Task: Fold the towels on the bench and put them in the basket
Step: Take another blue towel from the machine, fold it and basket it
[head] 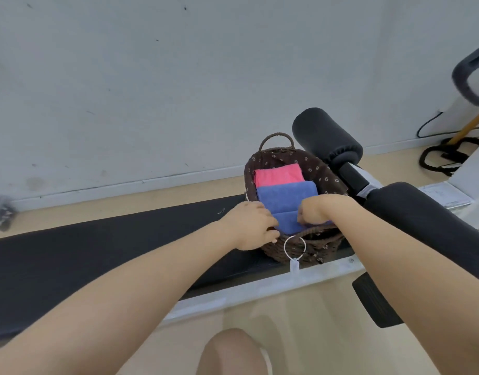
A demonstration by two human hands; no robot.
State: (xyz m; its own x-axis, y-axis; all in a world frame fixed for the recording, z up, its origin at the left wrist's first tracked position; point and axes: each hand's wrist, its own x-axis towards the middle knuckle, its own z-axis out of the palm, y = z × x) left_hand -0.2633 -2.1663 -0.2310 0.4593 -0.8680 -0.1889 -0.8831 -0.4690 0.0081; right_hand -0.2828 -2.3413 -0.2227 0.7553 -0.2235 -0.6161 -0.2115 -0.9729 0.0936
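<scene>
I am seeing both hands curling onto a folded blue towel point(285, 203) inside the wicker basket point(308, 246) on the table point(97, 255): left hand point(255, 228) gripping its left edge, right hand point(318, 211) pinching its right, a pink towel point(277, 174) lying behind.

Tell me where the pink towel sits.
In the head view, the pink towel lies folded at the far end of the basket, right of centre, just behind a blue towel.

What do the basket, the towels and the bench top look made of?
Basket: dark woven wicker or rope, twisted strands showing, floral cloth lining. Pink towel and blue towels: soft matte fabric, probably microfibre. Bench: black matte padding, likely vinyl.
</scene>
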